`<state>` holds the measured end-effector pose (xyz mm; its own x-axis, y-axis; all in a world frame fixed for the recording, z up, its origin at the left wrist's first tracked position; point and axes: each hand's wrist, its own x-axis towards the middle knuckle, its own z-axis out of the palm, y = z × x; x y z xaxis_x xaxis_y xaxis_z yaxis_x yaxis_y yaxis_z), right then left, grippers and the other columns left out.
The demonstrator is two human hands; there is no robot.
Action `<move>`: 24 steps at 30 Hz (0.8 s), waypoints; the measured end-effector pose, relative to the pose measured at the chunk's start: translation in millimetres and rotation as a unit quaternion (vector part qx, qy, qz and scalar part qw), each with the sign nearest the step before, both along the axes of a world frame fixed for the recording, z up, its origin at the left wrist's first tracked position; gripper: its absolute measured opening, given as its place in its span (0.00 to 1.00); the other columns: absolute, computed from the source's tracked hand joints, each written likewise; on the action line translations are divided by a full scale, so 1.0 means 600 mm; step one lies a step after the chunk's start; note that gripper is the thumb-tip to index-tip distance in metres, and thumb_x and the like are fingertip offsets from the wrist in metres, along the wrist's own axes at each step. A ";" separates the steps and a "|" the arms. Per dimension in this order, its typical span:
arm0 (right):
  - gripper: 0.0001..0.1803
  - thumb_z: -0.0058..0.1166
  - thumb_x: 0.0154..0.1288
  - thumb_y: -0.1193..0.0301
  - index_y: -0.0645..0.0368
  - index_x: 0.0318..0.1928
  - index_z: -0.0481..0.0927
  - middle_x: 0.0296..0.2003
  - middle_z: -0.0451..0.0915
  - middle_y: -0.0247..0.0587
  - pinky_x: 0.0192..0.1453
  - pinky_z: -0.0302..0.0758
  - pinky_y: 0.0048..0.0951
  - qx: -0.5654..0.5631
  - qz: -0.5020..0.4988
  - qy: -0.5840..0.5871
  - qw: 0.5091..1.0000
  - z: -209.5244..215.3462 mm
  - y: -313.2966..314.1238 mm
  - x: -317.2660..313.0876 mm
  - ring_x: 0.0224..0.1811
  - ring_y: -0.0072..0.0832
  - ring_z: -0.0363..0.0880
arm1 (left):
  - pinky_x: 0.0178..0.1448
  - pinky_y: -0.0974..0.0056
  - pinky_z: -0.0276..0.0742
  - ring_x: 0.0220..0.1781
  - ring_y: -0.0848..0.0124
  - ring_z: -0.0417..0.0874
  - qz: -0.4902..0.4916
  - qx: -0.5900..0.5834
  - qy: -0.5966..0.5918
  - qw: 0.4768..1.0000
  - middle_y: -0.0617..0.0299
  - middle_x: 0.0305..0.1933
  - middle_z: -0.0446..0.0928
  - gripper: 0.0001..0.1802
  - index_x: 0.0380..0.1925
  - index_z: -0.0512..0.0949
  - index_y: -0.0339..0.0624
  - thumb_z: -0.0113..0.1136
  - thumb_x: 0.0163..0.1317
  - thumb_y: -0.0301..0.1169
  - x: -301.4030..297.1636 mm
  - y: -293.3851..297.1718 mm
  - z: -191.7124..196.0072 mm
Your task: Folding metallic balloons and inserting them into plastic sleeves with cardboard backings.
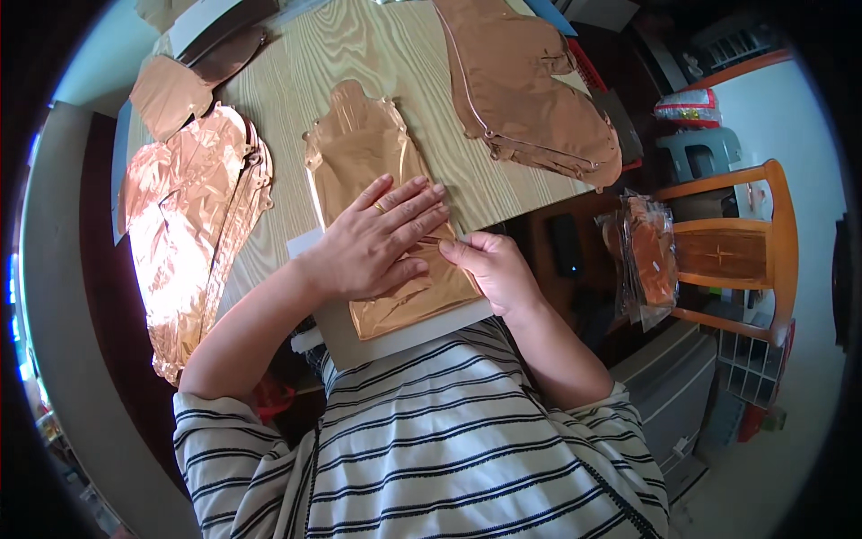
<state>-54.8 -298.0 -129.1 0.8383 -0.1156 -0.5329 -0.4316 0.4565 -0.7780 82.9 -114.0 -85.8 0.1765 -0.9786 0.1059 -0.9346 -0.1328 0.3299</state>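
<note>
A flat gold foil balloon (pixel 368 162) lies in front of me, its lower part folded and resting on a pale card (pixel 422 344) at the table's near edge. My left hand (pixel 377 238), with a ring on one finger, is spread flat across the foil. At the balloon's right edge, my right hand (pixel 496 272) pinches the foil, thumb on top and the other fingers curled and partly hidden. A thin dark line or fold shows in the foil between the two hands.
Shiny copper-coloured foil balloons (pixel 193 189) are heaped at the left of the wood-grain table (pixel 314 54). More flat foil balloons (pixel 530 99) lie at the far right. Clear-bagged copper foil packs (pixel 651 256) hang by a wooden chair (pixel 779 251), near a grey-green stool (pixel 705 148).
</note>
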 end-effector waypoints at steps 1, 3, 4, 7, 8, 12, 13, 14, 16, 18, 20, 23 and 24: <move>0.14 0.64 0.69 0.64 0.65 0.37 0.84 0.24 0.77 0.24 0.25 0.63 0.17 0.008 -0.011 -0.002 1.000 0.009 0.004 -0.001 0.22 0.09 0.68 | 0.82 0.45 0.42 0.82 0.55 0.53 -0.003 0.000 -0.005 1.000 0.51 0.79 0.58 0.37 0.74 0.62 0.42 0.52 0.71 0.50 0.001 0.000 -0.002; 0.13 0.63 0.70 0.65 0.66 0.40 0.84 0.27 0.79 0.26 0.28 0.66 0.17 0.024 -0.004 -0.007 1.000 0.012 0.004 -0.008 0.25 0.10 0.70 | 0.82 0.45 0.42 0.82 0.55 0.53 -0.003 0.002 -0.014 1.000 0.51 0.79 0.57 0.37 0.74 0.61 0.43 0.51 0.71 0.50 0.002 0.001 -0.003; 0.13 0.63 0.70 0.66 0.66 0.42 0.83 0.29 0.80 0.27 0.30 0.69 0.17 0.031 0.012 -0.010 0.999 0.009 -0.005 -0.019 0.27 0.11 0.73 | 0.82 0.45 0.42 0.82 0.55 0.53 -0.002 0.004 -0.017 1.000 0.51 0.79 0.57 0.37 0.74 0.61 0.43 0.50 0.71 0.50 0.002 -0.001 -0.004; 0.14 0.62 0.70 0.67 0.66 0.47 0.82 0.35 0.83 0.30 0.36 0.75 0.17 0.019 0.068 -0.035 0.997 0.025 -0.009 -0.040 0.36 0.13 0.78 | 0.82 0.44 0.42 0.82 0.55 0.53 0.003 0.006 -0.020 1.000 0.51 0.79 0.57 0.37 0.75 0.61 0.44 0.51 0.71 0.50 0.001 0.001 -0.006; 0.14 0.62 0.70 0.68 0.66 0.48 0.81 0.37 0.83 0.31 0.39 0.76 0.17 0.008 0.087 -0.047 0.995 0.032 -0.010 -0.047 0.39 0.14 0.79 | 0.82 0.44 0.42 0.82 0.55 0.53 0.004 0.006 -0.019 1.000 0.51 0.79 0.57 0.38 0.75 0.61 0.44 0.51 0.70 0.50 0.000 -0.001 -0.006; 0.18 0.61 0.71 0.67 0.68 0.53 0.78 0.46 0.83 0.37 0.45 0.83 0.23 0.057 0.124 -0.041 0.990 0.033 -0.013 -0.071 0.45 0.19 0.81 | 0.82 0.44 0.42 0.82 0.55 0.53 0.004 0.011 -0.025 1.000 0.51 0.79 0.57 0.38 0.75 0.60 0.44 0.52 0.70 0.49 -0.001 -0.002 -0.006; 0.18 0.60 0.72 0.66 0.69 0.53 0.76 0.47 0.82 0.40 0.47 0.86 0.27 0.076 0.112 -0.013 0.991 0.048 -0.013 -0.075 0.44 0.22 0.82 | 0.82 0.44 0.42 0.82 0.55 0.53 0.003 0.011 -0.027 1.000 0.51 0.79 0.57 0.38 0.75 0.60 0.44 0.52 0.70 0.49 -0.001 -0.003 -0.007; 0.18 0.60 0.72 0.66 0.69 0.52 0.76 0.45 0.82 0.40 0.47 0.86 0.27 0.056 0.102 -0.007 0.993 0.049 -0.013 -0.080 0.44 0.22 0.82 | 0.82 0.45 0.42 0.82 0.54 0.53 0.003 0.012 -0.031 0.999 0.51 0.79 0.57 0.38 0.75 0.60 0.43 0.52 0.69 0.49 0.000 -0.003 -0.006; 0.17 0.59 0.73 0.66 0.69 0.51 0.77 0.43 0.82 0.39 0.47 0.86 0.27 0.016 0.081 0.004 0.997 0.050 -0.014 -0.091 0.43 0.22 0.82 | 0.83 0.45 0.42 0.83 0.55 0.52 0.007 0.016 -0.028 0.999 0.51 0.80 0.57 0.38 0.75 0.60 0.43 0.52 0.69 0.49 -0.002 -0.002 -0.004; 0.16 0.59 0.73 0.65 0.68 0.49 0.77 0.41 0.82 0.38 0.46 0.86 0.26 0.009 0.072 0.022 0.997 0.053 -0.015 -0.096 0.41 0.21 0.83 | 0.83 0.45 0.41 0.83 0.55 0.52 0.008 0.019 -0.025 0.999 0.51 0.80 0.56 0.38 0.75 0.60 0.43 0.52 0.69 0.49 -0.002 -0.003 -0.004; 0.15 0.58 0.74 0.65 0.67 0.47 0.78 0.39 0.82 0.37 0.45 0.85 0.25 -0.004 0.066 0.019 0.998 0.051 -0.015 -0.097 0.40 0.20 0.82 | 0.83 0.45 0.41 0.83 0.55 0.52 0.009 0.021 -0.024 0.999 0.52 0.80 0.56 0.38 0.75 0.60 0.43 0.52 0.69 0.49 -0.003 -0.004 -0.003; 0.13 0.58 0.74 0.66 0.66 0.44 0.80 0.37 0.82 0.34 0.44 0.84 0.23 -0.044 0.073 -0.008 0.996 0.039 -0.014 -0.092 0.38 0.17 0.81 | 0.83 0.45 0.40 0.83 0.55 0.51 0.007 0.026 -0.022 0.999 0.52 0.80 0.55 0.39 0.75 0.59 0.43 0.52 0.69 0.49 -0.004 -0.004 -0.001; 0.12 0.58 0.74 0.67 0.66 0.44 0.80 0.36 0.83 0.33 0.44 0.83 0.22 -0.065 0.083 -0.011 0.994 0.037 -0.015 -0.091 0.38 0.16 0.81 | 0.83 0.46 0.40 0.83 0.55 0.51 0.007 0.029 -0.022 0.999 0.52 0.80 0.55 0.39 0.75 0.59 0.43 0.52 0.69 0.49 -0.004 -0.004 0.000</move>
<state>-109.2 -307.0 -107.1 0.8625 -0.0407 -0.5044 -0.4755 0.2757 -0.8354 80.2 -116.3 -85.6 0.1861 -0.9809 0.0572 -0.9462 -0.1632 0.2792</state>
